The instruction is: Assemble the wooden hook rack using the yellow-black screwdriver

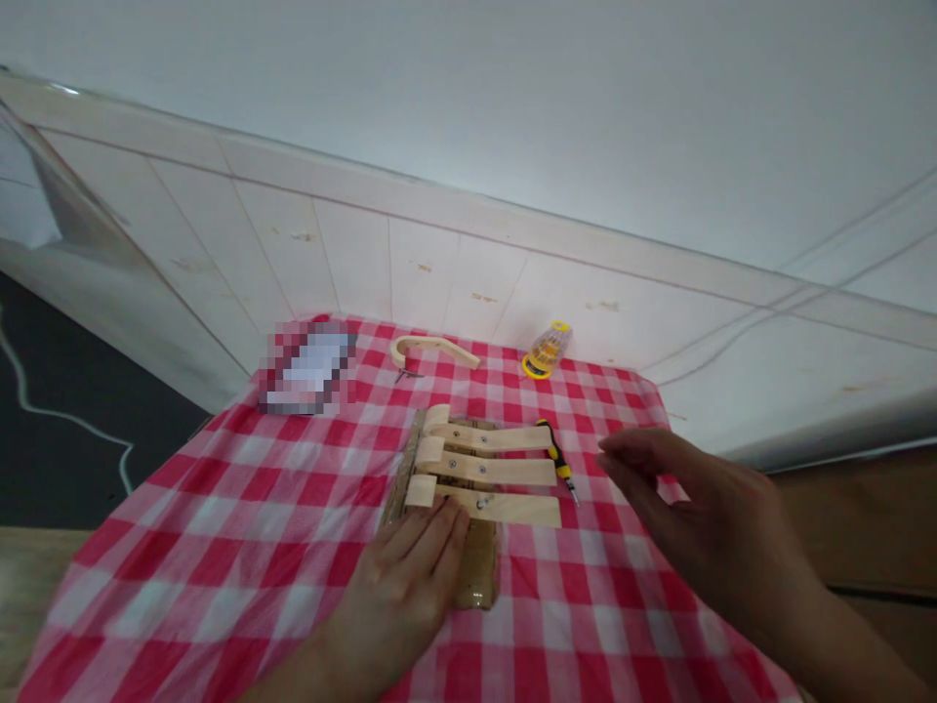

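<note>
At the board's (477, 571) seven o'clock, the left hand (410, 576) clamps the near hook (523, 511), whose protruding screw (482, 503) could tilt if that hold slips, the right hand (707, 513) pinched together at three o'clock.

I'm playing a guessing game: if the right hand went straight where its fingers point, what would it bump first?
Probably the black-and-yellow screwdriver, lying by the wooden hooks. The right hand looks raised, though, so it might pass over it.

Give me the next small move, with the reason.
Probably reach the right hand to the screwdriver: a screw in the nearest wooden hook appears to stand proud, while the left hand rests on that hook.
</note>
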